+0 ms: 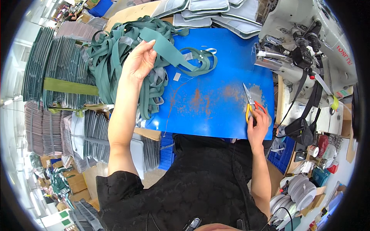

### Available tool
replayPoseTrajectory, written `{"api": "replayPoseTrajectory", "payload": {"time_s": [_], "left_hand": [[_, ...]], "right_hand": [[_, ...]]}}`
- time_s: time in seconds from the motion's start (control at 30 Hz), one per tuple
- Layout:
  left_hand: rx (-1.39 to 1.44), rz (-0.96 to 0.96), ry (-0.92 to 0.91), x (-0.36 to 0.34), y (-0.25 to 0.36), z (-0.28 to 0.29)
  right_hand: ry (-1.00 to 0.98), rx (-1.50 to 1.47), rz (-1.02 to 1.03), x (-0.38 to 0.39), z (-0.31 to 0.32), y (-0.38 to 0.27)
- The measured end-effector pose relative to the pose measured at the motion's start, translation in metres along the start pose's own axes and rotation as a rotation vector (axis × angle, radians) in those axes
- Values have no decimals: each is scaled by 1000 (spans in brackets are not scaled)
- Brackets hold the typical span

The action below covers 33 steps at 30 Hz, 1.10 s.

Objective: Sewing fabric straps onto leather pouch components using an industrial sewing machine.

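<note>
My left hand pinches a flat green fabric strap between thumb and fingers, above the far left of the blue tabletop. From there the strap runs to the right and loops on the table. A tangled heap of similar green straps lies behind and beside that hand. On the right, my right hand is closed on the red and yellow handles of a pair of scissors. The blades point away from me, toward the upper left, over the blue surface.
An industrial sewing machine stands at the right edge of the table. Grey padded panels are piled at the back. Bundled stacks of green-edged panels rise at the left. A small pale tag and loose threads lie on the table.
</note>
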State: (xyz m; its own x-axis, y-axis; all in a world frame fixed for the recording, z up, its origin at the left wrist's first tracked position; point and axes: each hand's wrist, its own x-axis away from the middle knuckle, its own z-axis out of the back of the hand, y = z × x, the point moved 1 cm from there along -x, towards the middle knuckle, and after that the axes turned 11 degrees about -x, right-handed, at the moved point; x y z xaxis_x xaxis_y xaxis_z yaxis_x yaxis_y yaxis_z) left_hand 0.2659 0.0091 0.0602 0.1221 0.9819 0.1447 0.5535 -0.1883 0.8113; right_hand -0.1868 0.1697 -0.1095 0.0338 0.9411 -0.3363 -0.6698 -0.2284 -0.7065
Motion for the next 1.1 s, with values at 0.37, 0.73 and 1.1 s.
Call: {"api": "replayPoseTrajectory", "payload": {"time_s": [0.37,0.73,1.1], "left_hand": [[-1031,761,-713,25,-125,-30],[-1792,-390,83,-96,-116,20],[-1684,-662,87,3,-157,-23]], "right_hand": [[39,-25,18,0,-1,-1],[51,-41,7,0,0,-2],[12,-14,34,-2,0,3]]}}
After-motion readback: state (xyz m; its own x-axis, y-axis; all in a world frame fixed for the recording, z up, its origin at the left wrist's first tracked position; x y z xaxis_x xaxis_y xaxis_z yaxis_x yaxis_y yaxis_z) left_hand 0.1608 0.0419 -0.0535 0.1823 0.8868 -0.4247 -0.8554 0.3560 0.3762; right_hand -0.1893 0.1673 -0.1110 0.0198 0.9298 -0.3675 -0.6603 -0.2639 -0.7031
